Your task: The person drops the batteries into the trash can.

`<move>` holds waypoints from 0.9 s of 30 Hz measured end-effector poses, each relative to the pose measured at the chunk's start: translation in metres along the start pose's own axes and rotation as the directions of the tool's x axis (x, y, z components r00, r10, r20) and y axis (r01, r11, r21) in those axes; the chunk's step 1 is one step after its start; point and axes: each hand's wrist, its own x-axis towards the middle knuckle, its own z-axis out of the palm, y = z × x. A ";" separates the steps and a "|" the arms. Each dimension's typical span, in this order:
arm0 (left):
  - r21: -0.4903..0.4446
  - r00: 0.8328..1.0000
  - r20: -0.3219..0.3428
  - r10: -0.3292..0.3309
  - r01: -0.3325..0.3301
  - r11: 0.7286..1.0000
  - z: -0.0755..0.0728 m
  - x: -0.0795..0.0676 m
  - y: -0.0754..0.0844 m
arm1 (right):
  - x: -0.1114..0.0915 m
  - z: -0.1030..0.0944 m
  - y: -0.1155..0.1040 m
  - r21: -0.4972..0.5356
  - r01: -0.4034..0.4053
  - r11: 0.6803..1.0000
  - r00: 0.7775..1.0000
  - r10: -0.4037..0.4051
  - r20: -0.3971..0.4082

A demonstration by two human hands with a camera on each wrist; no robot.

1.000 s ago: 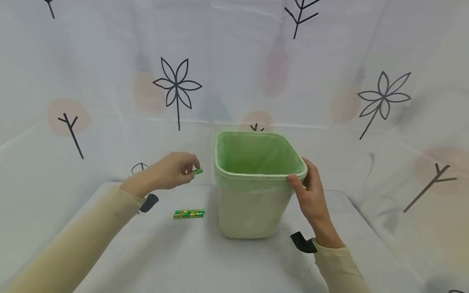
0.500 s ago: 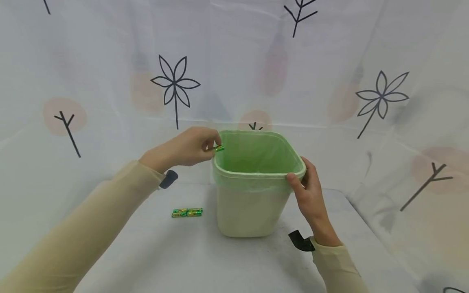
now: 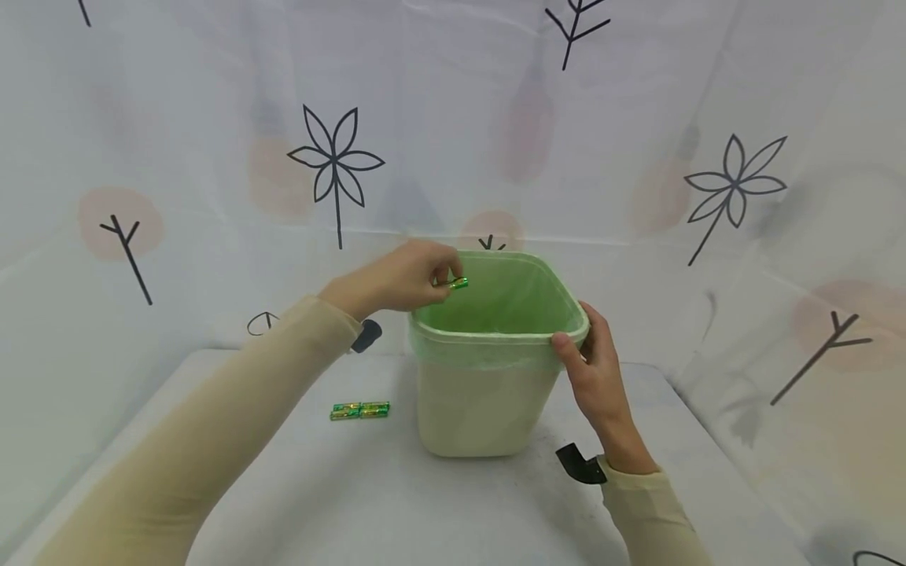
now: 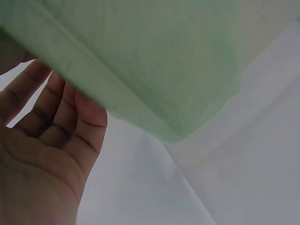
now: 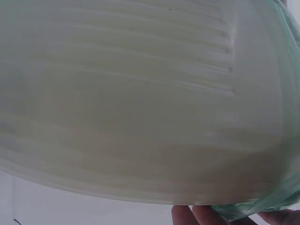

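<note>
A pale trash can lined with a thin green bag stands on the table. My left hand is over the left part of its opening and pinches a green and gold battery. In the left wrist view the fingers of my left hand overlap the bag-covered rim, and the battery is hidden. My right hand grips the rim's right front corner, thumb on the near side. The right wrist view shows the can's ribbed wall and the fingertips of that hand at its edge.
Several more green and gold batteries lie side by side on the white table, left of the trash can. A white cloth printed with flowers and twigs hangs behind and at the sides.
My left hand has carried the battery up and to the right, from beside the trash can to over its opening. The right hand keeps its grip on the rim.
</note>
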 end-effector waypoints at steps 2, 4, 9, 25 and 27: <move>-0.014 1.000 0.016 -0.009 0.009 1.000 0.004 0.005 0.001 | 0.000 0.000 0.000 0.004 -0.002 1.000 1.000 0.002 -0.003; -0.028 0.999 0.032 -0.019 0.020 0.999 0.008 0.009 0.001 | -0.001 0.001 0.001 0.010 -0.006 1.000 1.000 0.006 -0.008; -0.032 0.996 0.074 -0.041 0.043 0.999 0.020 0.018 0.002 | -0.002 0.002 0.001 0.024 -0.004 1.000 1.000 0.004 -0.013; 0.052 0.987 0.148 -0.069 0.062 0.997 0.035 0.035 0.007 | 0.000 0.003 -0.002 0.013 -0.008 1.000 1.000 0.008 -0.007; 0.060 0.986 0.154 -0.070 0.062 0.996 0.036 0.035 0.008 | 0.000 0.002 -0.002 0.013 -0.008 1.000 1.000 0.008 -0.010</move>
